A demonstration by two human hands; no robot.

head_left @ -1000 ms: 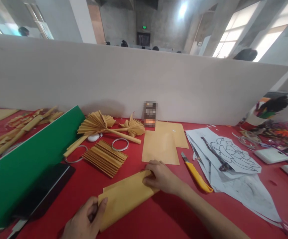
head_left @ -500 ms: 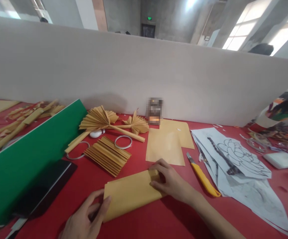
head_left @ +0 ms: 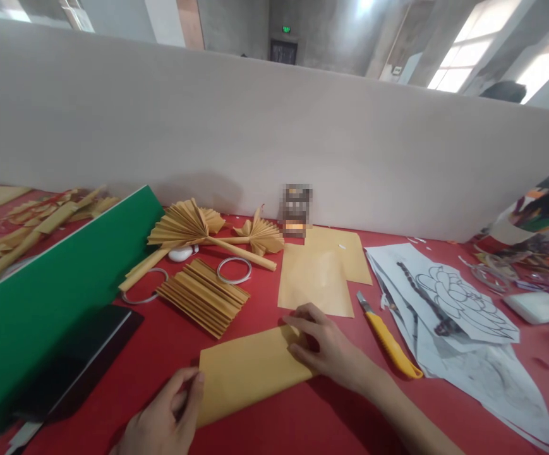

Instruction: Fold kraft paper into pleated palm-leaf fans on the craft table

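Observation:
A folded sheet of tan kraft paper (head_left: 248, 373) lies in front of me, its long side tilted up to the right. My left hand (head_left: 167, 407) pinches its left edge between thumb and fingers. At the right end, my right hand (head_left: 324, 344) grips the paper, thumb and fingertips closed near the upper corner. Just beyond is an accordion-pleated piece of the same paper (head_left: 204, 298). Two flat kraft sheets (head_left: 316, 281) overlap on the red table (head_left: 255, 436) past my right hand.
Pleated paper fans on rolled sticks (head_left: 184, 224) lie at the back left, near rings of wire (head_left: 234, 270). A green board (head_left: 79, 272) and a black device (head_left: 75, 360) stand left. On the right are a yellow utility knife (head_left: 392, 341) and printed drawings (head_left: 464, 297).
The left hand's thumb has drawn back slightly to the paper's left edge, and the hand sits a little lower. My right hand stays nearly in place. The view has shifted slightly.

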